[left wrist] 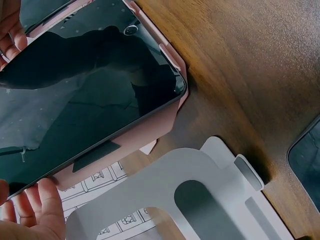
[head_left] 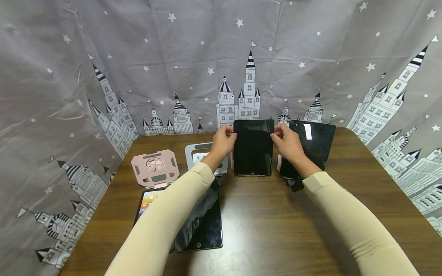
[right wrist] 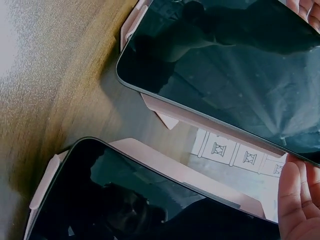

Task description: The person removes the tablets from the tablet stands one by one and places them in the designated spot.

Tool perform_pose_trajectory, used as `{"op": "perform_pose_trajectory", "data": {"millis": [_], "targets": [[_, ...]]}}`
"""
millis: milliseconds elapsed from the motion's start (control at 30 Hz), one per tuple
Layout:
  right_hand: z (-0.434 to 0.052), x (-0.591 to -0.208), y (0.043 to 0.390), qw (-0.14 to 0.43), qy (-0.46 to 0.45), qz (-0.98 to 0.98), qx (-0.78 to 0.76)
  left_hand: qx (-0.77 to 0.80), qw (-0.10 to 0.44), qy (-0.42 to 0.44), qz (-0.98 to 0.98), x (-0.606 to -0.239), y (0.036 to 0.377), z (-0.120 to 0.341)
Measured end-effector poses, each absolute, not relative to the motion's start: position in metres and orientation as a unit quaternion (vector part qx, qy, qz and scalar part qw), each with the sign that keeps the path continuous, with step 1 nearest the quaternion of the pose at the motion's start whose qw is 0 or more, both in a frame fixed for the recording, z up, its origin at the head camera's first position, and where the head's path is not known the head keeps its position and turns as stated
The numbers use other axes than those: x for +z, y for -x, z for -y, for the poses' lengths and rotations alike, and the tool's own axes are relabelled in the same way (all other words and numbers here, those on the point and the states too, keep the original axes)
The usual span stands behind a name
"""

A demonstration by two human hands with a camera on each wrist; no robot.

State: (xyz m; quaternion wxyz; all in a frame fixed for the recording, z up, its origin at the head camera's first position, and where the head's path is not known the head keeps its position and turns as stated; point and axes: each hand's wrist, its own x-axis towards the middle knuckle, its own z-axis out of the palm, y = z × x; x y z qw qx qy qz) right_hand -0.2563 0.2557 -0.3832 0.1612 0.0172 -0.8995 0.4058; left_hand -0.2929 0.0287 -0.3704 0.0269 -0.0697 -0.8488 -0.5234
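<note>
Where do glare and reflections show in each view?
Head: bright glare on the table, a white reflection on the rightmost tablet; left wrist: dark reflections across the held tablet; right wrist: both tablets mirror dark shapes, table pale at upper left.

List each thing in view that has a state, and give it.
Middle tablet, propped on a pink stand, screen dark
Right tablet, propped on another pink stand, screen dark
Far-left tablet, lying flat, screen lit with icons
Tablet beside it, lying flat, visible screen dark
Far-left pink stand, unfolded, bearing no tablet
Grey stand, unfolded, bearing no tablet
Left hand, gripping the middle tablet's left edge
Right hand, gripping its right edge
</note>
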Motion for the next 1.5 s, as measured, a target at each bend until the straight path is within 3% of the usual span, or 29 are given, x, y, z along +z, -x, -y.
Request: {"op": "perform_pose_trajectory", "data": {"millis": [733, 1500], "targets": [[-0.249, -0.384, 0.254, 0.172, 0.016, 0.868, 0.465, -0.585, 0.045, 0.059, 0.808, -0.373, 0.288, -0.026], [-0.242, -0.379, 0.226, 0.184, -0.007, 0.849, 0.495, -0.695, -0.030, 0.033, 0.718, -0.367, 0.264, -0.010]]}}
